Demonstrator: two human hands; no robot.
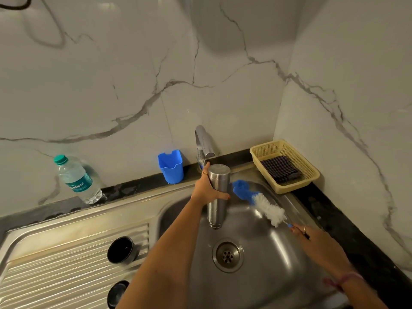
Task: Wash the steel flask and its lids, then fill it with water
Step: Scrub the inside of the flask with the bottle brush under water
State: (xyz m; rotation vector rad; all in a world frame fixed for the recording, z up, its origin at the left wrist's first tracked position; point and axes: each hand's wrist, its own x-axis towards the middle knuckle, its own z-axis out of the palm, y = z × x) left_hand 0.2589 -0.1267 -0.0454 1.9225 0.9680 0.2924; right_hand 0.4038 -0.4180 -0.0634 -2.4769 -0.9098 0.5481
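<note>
A: Where is the steel flask (217,192)?

B: Held over the sink basin (256,284), under the chrome tap (204,144). It is a smooth brushed-metal cylinder, one end up by the spout and the other pointing down toward the drain (227,255). The left hand (206,188) has its fingers and thumb curled round the upper part of the body, a full holding grip.

A: And the other hand?

B: The right hand (312,236) pinches the thin handle of a bottle brush (259,202) near its end. The brush lies slanted just right of the flask, apart from it: fluffy white bristles nearer the hand, blue ones at the tip, which points toward the back of the basin.

A: Any room around it?

B: The basin is wide and bare steel beneath the flask. The right rim runs close behind the brush, with a dark stone counter edge (356,237) beyond. On the left, the ribbed steel drainboard (66,259) carries two round black lids: one lid (121,250) farther back, a second lid (117,293) nearer, partly hidden by the forearm.

A: Containers?

B: A blue plastic cup (171,167) stands against the marble wall left of the tap; its contents I cannot tell. A cream mesh basket (284,165) in the back right corner holds a dark checked cloth (280,169). A clear plastic water bottle (77,179) with a green cap leans at the wall on the far left, with water in it.
</note>
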